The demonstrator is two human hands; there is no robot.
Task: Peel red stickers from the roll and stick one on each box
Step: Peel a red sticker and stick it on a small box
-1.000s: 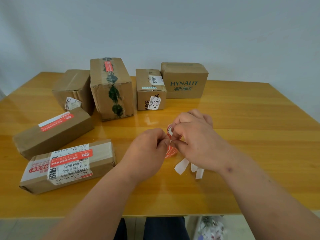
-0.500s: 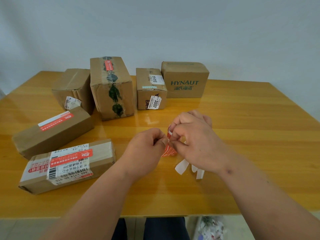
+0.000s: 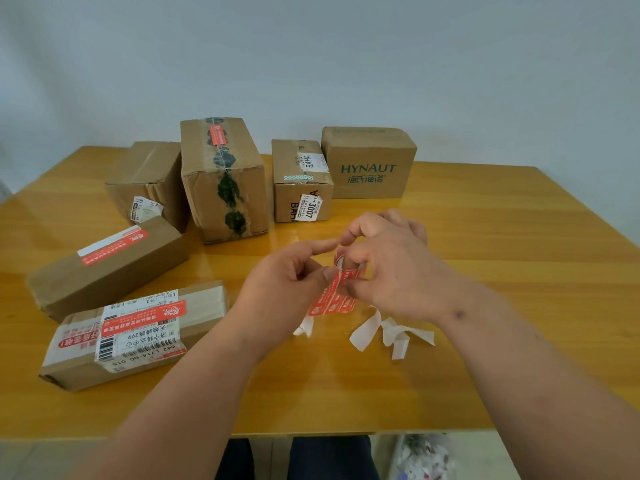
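Observation:
My right hand (image 3: 391, 268) grips the small sticker roll (image 3: 346, 268) above the middle of the table. My left hand (image 3: 287, 282) pinches the top of a red sticker (image 3: 329, 299) that hangs down from the roll. Several cardboard boxes stand to the left and behind. Red stickers show on the near flat box (image 3: 135, 334), the long box (image 3: 107, 265) behind it and the tall taped box (image 3: 221, 178). I see no red sticker on the far-left box (image 3: 149, 181), the small box (image 3: 301, 181) or the HYNAUT box (image 3: 369, 162).
White backing strips (image 3: 388, 332) lie on the wooden table (image 3: 502, 258) just under my right hand, one more strip (image 3: 304, 327) under my left. The table's near edge runs below my forearms. A pale wall stands behind the boxes.
My left hand has pulled a red sticker farther off the roll, so more of it hangs free. Its index finger has straightened toward the right hand. The boxes have not moved.

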